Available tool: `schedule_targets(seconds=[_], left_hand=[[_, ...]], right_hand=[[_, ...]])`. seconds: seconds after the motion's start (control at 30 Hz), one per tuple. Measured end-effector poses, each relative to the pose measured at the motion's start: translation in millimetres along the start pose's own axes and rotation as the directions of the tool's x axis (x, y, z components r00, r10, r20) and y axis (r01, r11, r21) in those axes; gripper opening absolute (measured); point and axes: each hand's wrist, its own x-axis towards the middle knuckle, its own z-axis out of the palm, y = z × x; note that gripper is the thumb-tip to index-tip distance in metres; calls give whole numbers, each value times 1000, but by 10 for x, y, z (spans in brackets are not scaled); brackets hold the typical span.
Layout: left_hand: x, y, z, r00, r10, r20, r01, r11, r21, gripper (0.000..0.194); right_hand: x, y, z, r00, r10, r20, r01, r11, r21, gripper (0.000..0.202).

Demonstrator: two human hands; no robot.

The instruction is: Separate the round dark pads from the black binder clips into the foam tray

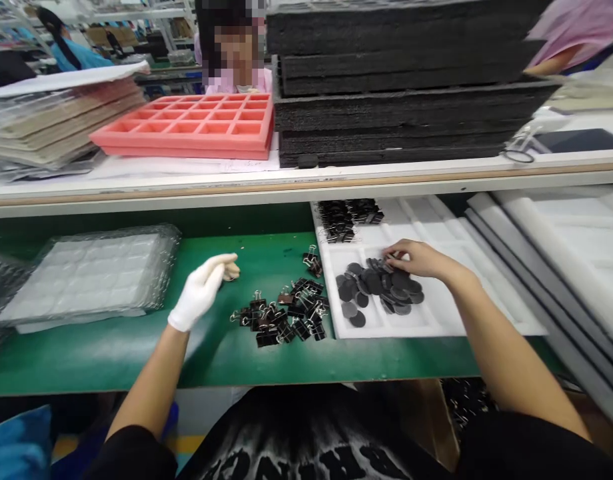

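My left hand (202, 288), in a white glove with some bare fingertips, hovers over the green bench left of a heap of black binder clips (286, 313). Its fingers are curled together, and whatever they may hold is hidden. My bare right hand (411, 258) reaches into a white foam tray (449, 317). Thumb and fingers pinch at a dark round disc (388, 259) on the upper edge of a pile of thin black and grey discs (381, 283). More binder clips (336, 220) stand in rows in the tray's far left compartment.
Clear plastic blister trays (86, 273) are stacked at left. More foam trays (551, 267) lean at right. A white shelf edge (226, 197) crosses above the bench, carrying a pink compartment tray (186, 127) and tall black foam blocks (411, 87). A person sits opposite.
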Motion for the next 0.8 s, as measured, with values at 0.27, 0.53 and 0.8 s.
schedule_targets(seconds=[0.27, 0.53, 0.8], left_hand=[[91, -410, -397, 960, -149, 236, -110, 573, 812, 74], [531, -410, 133, 913, -150, 380, -263, 496, 828, 38], [675, -359, 748, 965, -81, 248, -143, 630, 763, 68]], right_hand=[[88, 161, 172, 983, 181, -37, -179, 983, 34, 32], [113, -300, 103, 939, 286, -191, -321, 927, -195, 21], [171, -1437, 446, 951, -6, -309, 110, 940, 322, 38]])
